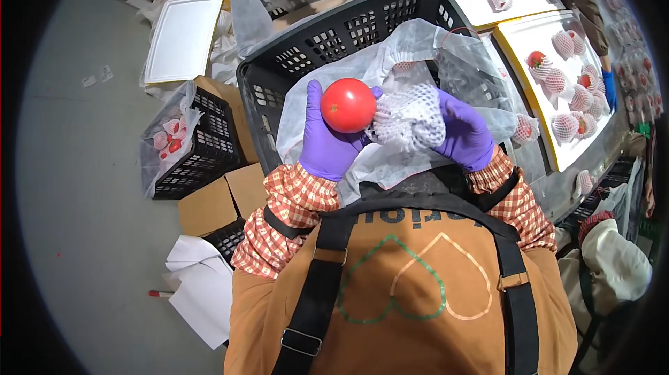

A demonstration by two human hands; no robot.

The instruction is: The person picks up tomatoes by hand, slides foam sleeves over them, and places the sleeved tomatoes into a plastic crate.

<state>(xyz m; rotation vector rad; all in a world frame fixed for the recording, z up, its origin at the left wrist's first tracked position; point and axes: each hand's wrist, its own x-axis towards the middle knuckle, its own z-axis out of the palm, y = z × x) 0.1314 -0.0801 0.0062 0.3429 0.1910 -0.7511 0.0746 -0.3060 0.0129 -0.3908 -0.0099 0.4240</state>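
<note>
My left hand, in a purple glove, is closed around a red tomato above the black crate. Beside it, my right hand, gloved the same way, grips a crumpled white foam net. The net's left end touches or nearly touches the tomato and my left fingertips. Below both hands lies a translucent plastic liner inside the black crate. Part of another netted fruit shows in the liner behind the foam net.
To the right, a white tray with a yellow edge carries several netted tomatoes; a second tray stands behind it. At left are a smaller lined crate, cardboard boxes and a white lid. Another person's blue-gloved hand is at far right.
</note>
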